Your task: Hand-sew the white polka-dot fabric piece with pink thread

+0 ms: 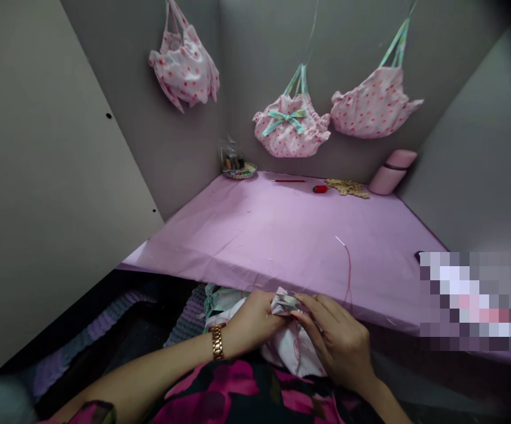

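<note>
A white garment (297, 350) with pale trim lies gathered in my lap, just below the table's near edge. My left hand (255, 318) is closed around a bunched fold of it. Against that same fold, my right hand (343, 335) pinches with thumb and fingertips. A small pale strip (287, 301) shows between the two hands; whether it is ribbon or a tool I cannot tell. Beyond my right hand, a needle (340, 241) rests on the table. Red thread (349, 268) trails from it over the near edge, and its far end is hidden behind my right hand.
A pink cloth (255, 235) covers the table. At the back are a small dish (241, 172), a red pen-like stick (288, 181), a red spool (320, 189), a beige beaded piece (348, 188) and a pink bottle (392, 172). Dotted garments (288, 129) hang above. A blurred patch covers the right.
</note>
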Tool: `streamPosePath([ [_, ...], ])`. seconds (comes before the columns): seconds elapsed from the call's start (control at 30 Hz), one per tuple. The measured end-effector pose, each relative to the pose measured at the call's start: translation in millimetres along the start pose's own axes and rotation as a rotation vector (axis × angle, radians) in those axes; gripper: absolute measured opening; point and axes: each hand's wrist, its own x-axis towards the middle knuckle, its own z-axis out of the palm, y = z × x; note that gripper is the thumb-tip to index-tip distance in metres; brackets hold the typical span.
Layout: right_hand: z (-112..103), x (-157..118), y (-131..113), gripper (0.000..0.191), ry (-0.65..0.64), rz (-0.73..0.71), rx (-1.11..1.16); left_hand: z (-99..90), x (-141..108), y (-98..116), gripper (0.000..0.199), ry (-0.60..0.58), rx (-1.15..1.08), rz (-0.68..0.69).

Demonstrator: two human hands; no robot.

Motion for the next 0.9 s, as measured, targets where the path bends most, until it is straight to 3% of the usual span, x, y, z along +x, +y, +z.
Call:
streamPosePath([
  [0.5, -1.8, -7.1, 2.4, 0.022, 0.012, -0.001, 0.011, 3.1, 0.6, 1.9, 0.018, -0.023, 0.18, 0.002],
  [0.7, -5.8, -9.7, 4.0, 0.017, 0.064, 0.016, 0.035, 4.8, -1.6, 6.7, 0.015, -0.04, 0.174, -0.022],
  [0.9, -16.0, -11.2, 9.3, 0.019, 0.09, 0.146, 0.007, 11.3, -0.9, 4.4, 0.013, -0.025, 0.036, -0.016],
])
